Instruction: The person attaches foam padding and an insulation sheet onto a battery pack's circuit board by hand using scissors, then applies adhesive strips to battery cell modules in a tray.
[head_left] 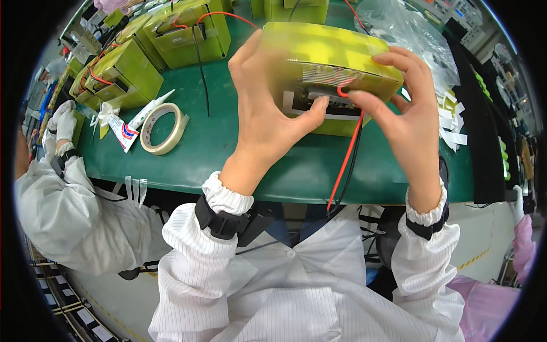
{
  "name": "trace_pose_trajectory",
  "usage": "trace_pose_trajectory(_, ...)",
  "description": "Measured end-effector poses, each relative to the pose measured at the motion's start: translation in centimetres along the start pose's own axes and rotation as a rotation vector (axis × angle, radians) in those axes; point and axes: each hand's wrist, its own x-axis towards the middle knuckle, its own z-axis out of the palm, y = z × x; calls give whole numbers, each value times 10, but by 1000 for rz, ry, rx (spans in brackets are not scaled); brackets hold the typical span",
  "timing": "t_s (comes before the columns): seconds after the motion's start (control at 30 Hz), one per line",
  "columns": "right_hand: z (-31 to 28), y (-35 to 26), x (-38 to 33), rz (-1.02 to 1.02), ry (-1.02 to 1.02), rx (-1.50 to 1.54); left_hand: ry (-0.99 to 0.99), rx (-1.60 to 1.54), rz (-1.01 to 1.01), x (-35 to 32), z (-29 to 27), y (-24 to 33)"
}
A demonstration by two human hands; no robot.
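Observation:
A yellow-green wrapped battery pack [325, 48] is between my hands at the middle of the green table. My left hand [259, 114] grips its left side, with the thumb against the dark opening in the near face. Curled over the right top edge are the fingers of my right hand [409, 102]. Its thumb presses by the opening, next to a short red wire loop [343, 91]. Part of a dark circuit board [305, 104] shows in the opening. A red lead [346, 162] and a black lead [354, 157] hang from the pack over the table's near edge.
Similar packs [134, 71] with red and black wires stand at the far left. A masking tape roll [152, 132] and a white tube [126, 134] lie left of my hand. Clear plastic bags [413, 34] and paper strips [453, 128] lie right. A gloved co-worker [85, 211] sits left.

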Motion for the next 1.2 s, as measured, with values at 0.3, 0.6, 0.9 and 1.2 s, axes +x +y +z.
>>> trace_pose_trajectory(0.3,-6,-16,12,-8,-157,-425,-33,86,25,0,-2,-1)
trace_pose_trajectory(0.6,-10,-34,39,-71,-342,-695,3,46,38,1,6,2)
trace_pose_trajectory(0.9,-32,0,5,-32,-151,-396,-115,43,-140,5,3,13)
trace_pose_trajectory(1.2,1,-1,-1,-134,2,-264,-105,40,-109,3,1,11)
